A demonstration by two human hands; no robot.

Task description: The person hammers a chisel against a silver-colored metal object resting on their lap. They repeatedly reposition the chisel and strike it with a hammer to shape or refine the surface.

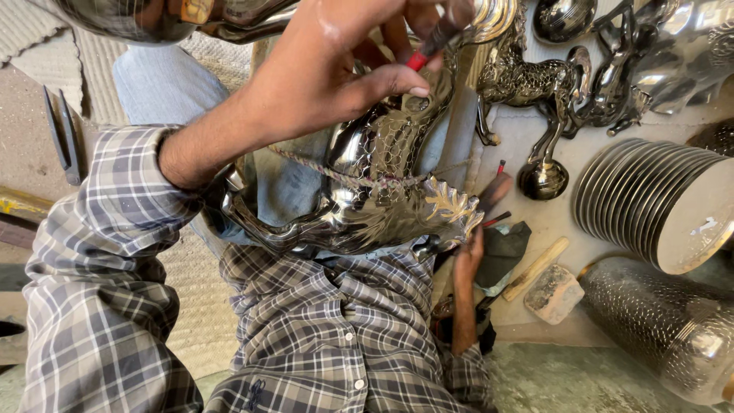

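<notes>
Your L hand (pixel 344 69) is up top, fingers pressed together around a thin red-handled tool (pixel 430 42). Its tip is set against the upper part of the shiny metal horse figure (pixel 367 191). The horse lies across your lap, on the jeans and plaid shirt, w/ a cord (pixel 359 180) tied round its middle. Your R hand (pixel 466 256) sits low on the right edge, by the leaf-cut mane. It's mostly tucked under the metal, so I can't tell if that grip is closed or just bracing.

Looks like you're mid-way through fine surface work. Part of the body has a scale pattern, the rest is plain polish. The next stroke calls for a firm hold on the R side, so the piece doesn't rock on your knees, and small, controlled tool pressure.

No boxes, labels or signs in view, just loose ware on the floor. More horse figures (pixel 535 80) are top right, w/ a fanned stack of round plates (pixel 657 199) below them. A wooden mallet (pixel 547 283) lies near your R hand, a perforated metal cylinder (pixel 657 321) is bottom right, and dark tongs (pixel 61 138) are far left.
</notes>
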